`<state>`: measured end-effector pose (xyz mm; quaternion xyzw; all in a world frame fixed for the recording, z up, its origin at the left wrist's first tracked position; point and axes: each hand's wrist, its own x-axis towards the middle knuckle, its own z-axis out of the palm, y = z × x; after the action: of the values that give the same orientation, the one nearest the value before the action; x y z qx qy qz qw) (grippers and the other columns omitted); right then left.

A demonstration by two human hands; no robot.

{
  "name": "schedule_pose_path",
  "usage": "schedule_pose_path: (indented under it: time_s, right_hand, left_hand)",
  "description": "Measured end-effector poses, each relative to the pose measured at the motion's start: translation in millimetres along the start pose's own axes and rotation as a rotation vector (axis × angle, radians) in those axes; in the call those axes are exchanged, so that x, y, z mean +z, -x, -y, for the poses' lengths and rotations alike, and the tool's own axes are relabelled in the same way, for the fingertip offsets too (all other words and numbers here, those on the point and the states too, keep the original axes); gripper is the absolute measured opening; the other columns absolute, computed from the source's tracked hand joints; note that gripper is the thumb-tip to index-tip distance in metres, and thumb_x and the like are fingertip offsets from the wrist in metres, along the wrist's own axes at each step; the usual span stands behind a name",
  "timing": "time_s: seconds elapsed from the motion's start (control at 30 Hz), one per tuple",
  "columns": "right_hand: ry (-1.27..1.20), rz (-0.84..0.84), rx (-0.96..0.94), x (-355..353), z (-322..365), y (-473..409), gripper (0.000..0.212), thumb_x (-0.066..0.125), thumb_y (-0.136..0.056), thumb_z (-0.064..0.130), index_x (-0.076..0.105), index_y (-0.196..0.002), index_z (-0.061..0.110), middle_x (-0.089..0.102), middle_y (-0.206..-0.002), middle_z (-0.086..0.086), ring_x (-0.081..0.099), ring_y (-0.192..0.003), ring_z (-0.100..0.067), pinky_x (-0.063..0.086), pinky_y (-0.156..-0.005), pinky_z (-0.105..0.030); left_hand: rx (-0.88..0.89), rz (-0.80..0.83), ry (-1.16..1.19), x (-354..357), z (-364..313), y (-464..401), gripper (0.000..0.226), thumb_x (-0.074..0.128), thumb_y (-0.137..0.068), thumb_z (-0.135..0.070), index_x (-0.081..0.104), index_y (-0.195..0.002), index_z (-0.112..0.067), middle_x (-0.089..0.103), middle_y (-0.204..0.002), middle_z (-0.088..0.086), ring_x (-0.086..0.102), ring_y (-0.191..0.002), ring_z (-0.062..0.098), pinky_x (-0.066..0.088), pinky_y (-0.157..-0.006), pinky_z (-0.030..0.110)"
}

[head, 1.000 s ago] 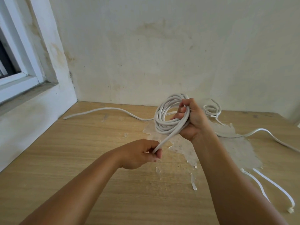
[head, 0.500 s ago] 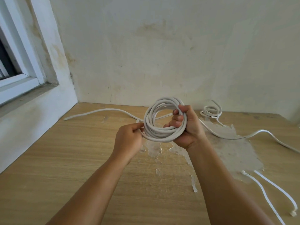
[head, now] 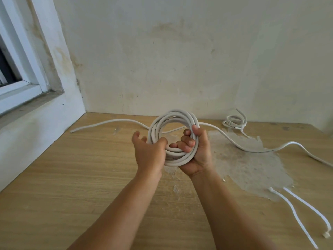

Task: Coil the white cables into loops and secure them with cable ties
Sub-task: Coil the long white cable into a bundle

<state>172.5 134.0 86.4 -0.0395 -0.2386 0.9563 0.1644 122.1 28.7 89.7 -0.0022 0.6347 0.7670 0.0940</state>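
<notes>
Item: white cable coil (head: pixel 173 138) — several round turns of smooth sheathed cable, held upright in the air above the wooden surface (head: pixel 81 186), near the back wall. Right hand (head: pixel 195 150) grips the coil's lower right arc, its fingers (head: pixel 187 141) curled through the opening and bunching the turns. Left hand (head: pixel 149 154) holds the lower left arc, thumb hooked over the turns; its other fingers lie behind the coil, so how tightly they close is hard to say. Handling, by judgement: light, springy, fairly stiff — turns will likely fan open if released; sheath probably slick. Best hold is across all turns at one spot, leaving the opposite arc free for a tie. Cable ties (head: pixel 306 212) lie on the surface at right, well apart. A smaller tied coil (head: pixel 234 121) rests by the wall; a loose cable (head: pixel 252 150) runs across the surface behind the hands.
</notes>
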Motion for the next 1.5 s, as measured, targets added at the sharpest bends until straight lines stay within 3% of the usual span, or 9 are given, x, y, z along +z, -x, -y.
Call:
schedule_pose_path:
  time_s: [0.2,0.37,0.57,0.7,0.8,0.9,1.1,1.3,1.5]
  right_hand:
    - [0.071,0.108,0.003,-12.1,-3.6,3.4,0.034,0.089,-0.057,0.024,0.061,-0.073,0.013,0.048,-0.045,0.006,0.046,-0.039,-0.007,0.047,-0.067,-0.029]
    - [0.156,0.104,0.036,-13.1,-1.2,9.7,0.022,0.076,-0.072,0.021,0.063,-0.085,0.010,0.056,-0.061,-0.001,0.057,-0.055,-0.016,0.057,-0.075,-0.039]
    - [0.455,-0.160,0.054,-20.6,12.7,7.9,0.046,0.063,-0.086,0.002,0.059,-0.131,0.011,0.068,-0.113,-0.016,0.074,-0.094,-0.030,0.057,-0.095,-0.055]
    - [0.844,-0.223,-0.084,-21.5,29.8,0.9,0.079,0.078,-0.085,0.018,0.037,-0.152,0.032,0.062,-0.135,-0.008,0.068,-0.114,-0.027,0.057,-0.090,-0.044]
    - [1.302,-0.076,-0.307,-15.7,42.9,3.6,0.092,0.079,-0.085,0.016,0.028,-0.152,0.050,0.039,-0.151,0.009,0.052,-0.129,-0.012,0.051,-0.097,-0.031]
    - [1.801,0.199,-0.410,-3.8,50.6,5.6,0.089,0.073,-0.086,0.017,0.027,-0.153,0.051,0.033,-0.154,0.017,0.047,-0.128,-0.005,0.042,-0.090,-0.013]
    - [2.154,0.315,-0.501,-17.5,33.5,-0.2,0.065,0.066,-0.095,0.035,0.036,-0.152,0.031,0.061,-0.132,-0.003,0.064,-0.108,-0.024,0.055,-0.092,-0.042]
    - [2.058,0.182,-0.735,-31.2,24.4,4.2,0.052,0.050,-0.096,0.041,0.052,-0.142,0.016,0.068,-0.101,-0.008,0.067,-0.078,-0.028,0.058,-0.068,-0.049]
    - [1.921,-0.005,-0.786,-42.8,30.6,9.5,0.042,0.056,-0.098,0.032,0.054,-0.137,0.017,0.070,-0.103,-0.004,0.066,-0.086,-0.022,0.056,-0.075,-0.038]
  left_hand:
    - [-0.369,0.161,0.284,-5.9,-5.7,-10.8,0.008,0.065,-0.092,-0.007,0.068,-0.090,0.000,0.070,-0.068,0.013,0.067,-0.052,0.023,0.057,-0.054,0.032]
    - [-0.188,0.147,0.223,-7.3,-5.2,-12.2,0.011,0.069,-0.095,-0.015,0.069,-0.090,-0.005,0.061,-0.061,0.004,0.061,-0.054,0.018,0.055,-0.052,0.030]
    - [0.252,0.147,-0.316,-18.6,-16.6,-25.8,0.006,0.073,-0.093,-0.020,0.070,-0.097,-0.019,0.070,-0.073,0.001,0.066,-0.055,0.009,0.054,-0.059,0.029]
    - [0.562,0.312,-0.660,-22.5,-21.5,-29.6,0.036,0.076,-0.090,-0.024,0.062,-0.122,-0.027,0.069,-0.088,-0.010,0.069,-0.072,0.010,0.054,-0.069,0.031]
    - [0.623,0.401,-0.859,-23.0,-23.0,-32.6,0.089,0.076,-0.089,-0.027,0.020,-0.158,-0.030,0.065,-0.090,-0.009,0.066,-0.081,0.012,0.054,-0.076,0.035]
    - [0.588,0.513,-0.936,-23.9,-24.8,-34.7,0.114,0.076,-0.090,-0.028,-0.013,-0.160,-0.038,0.067,-0.083,-0.004,0.068,-0.073,0.012,0.059,-0.075,0.039]
    - [0.527,0.595,-0.994,-20.4,-25.5,-34.3,0.125,0.078,-0.087,-0.026,-0.025,-0.154,-0.044,0.067,-0.081,0.000,0.069,-0.071,0.013,0.060,-0.074,0.038]
    - [0.543,0.558,-0.883,-15.9,-32.1,-31.8,0.109,0.083,-0.075,-0.018,0.016,-0.157,-0.043,0.066,-0.085,-0.004,0.067,-0.069,0.009,0.056,-0.067,0.029]
    - [0.474,0.475,-0.623,-16.4,-11.7,-29.3,0.042,0.089,-0.072,-0.035,0.070,-0.109,-0.032,0.075,-0.087,-0.012,0.071,-0.078,0.004,0.058,-0.077,0.034]
